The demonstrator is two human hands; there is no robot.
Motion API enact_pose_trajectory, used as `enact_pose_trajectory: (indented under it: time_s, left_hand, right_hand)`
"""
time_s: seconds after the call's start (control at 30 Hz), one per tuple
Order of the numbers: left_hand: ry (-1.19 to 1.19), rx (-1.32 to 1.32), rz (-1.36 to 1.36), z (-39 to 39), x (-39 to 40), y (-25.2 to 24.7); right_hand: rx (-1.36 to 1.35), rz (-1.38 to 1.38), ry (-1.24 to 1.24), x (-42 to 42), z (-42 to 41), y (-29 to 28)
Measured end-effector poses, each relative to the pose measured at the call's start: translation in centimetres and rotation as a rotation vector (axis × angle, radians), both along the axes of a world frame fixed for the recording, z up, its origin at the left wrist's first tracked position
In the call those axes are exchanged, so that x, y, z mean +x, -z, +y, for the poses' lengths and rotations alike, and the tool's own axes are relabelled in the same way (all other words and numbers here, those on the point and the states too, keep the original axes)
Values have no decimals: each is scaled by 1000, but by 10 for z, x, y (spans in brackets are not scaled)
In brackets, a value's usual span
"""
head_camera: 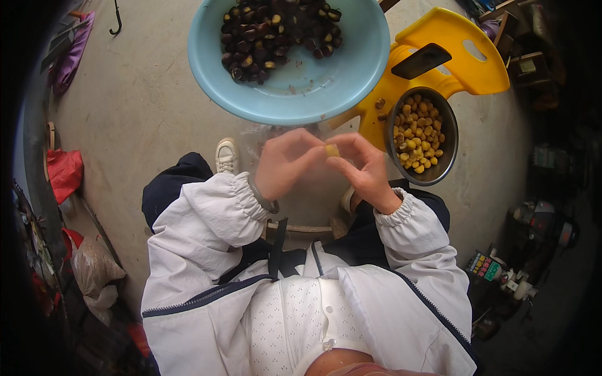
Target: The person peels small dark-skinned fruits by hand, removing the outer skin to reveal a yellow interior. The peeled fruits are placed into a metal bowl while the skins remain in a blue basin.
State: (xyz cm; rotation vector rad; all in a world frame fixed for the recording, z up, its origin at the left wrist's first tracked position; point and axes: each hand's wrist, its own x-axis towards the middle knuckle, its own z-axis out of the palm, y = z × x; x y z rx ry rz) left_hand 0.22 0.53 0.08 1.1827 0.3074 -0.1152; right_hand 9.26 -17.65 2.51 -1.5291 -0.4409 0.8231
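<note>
In front of my chest both hands meet around a single yellow peeled chestnut. My left hand has its thumb and forefinger at the nut's left side. My right hand pinches it from the right with thumb and fingertips. Just beyond them stands a light blue plastic basin, holding a heap of dark brown chestnuts, some with cut, pale faces. To the right, a steel bowl contains many peeled yellow chestnuts. A clear plastic bag lies partly hidden behind my hands, its contents unclear.
A yellow plastic chair is at the upper right, with a flat black object over it and small brown pieces on it. Red bags and a filled plastic sack line the left. Machinery stands at right.
</note>
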Motion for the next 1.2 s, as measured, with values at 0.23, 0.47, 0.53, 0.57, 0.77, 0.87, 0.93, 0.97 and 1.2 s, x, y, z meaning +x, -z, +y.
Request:
enact_pose_trajectory:
  time_s: [0.23,0.47,0.53,0.57,0.77,0.87,0.93,0.97,1.2]
  left_hand:
    - [7,-42,26,2,0,1]
    - [16,-40,47,3,1,-3]
    - [7,-37,35,3,1,-2]
    - [2,-32,25,2,1,0]
    - [21,-64,55,3,2,0]
    - [25,-55,51,4,1,4]
    - [21,-61,52,4,0,4]
    - [17,-71,57,4,0,3]
    - [21,-94,52,2,1,-1]
  right_hand:
    - [9,-51,-14,0,-1,2]
    - [-5,-124,-30,0,0,1]
    - [-3,-141,-31,0,0,0]
    - [-2,-149,-31,-1,1,0]
    - [3,-161,-16,-1,2,-2]
    - [-26,-213,-46,0,2,-4]
    - [-25,-228,-56,0,0,-2]
    - [-25,-235,-61,0,0,-1]
    - [-2,-154,-14,-1,1,-1]
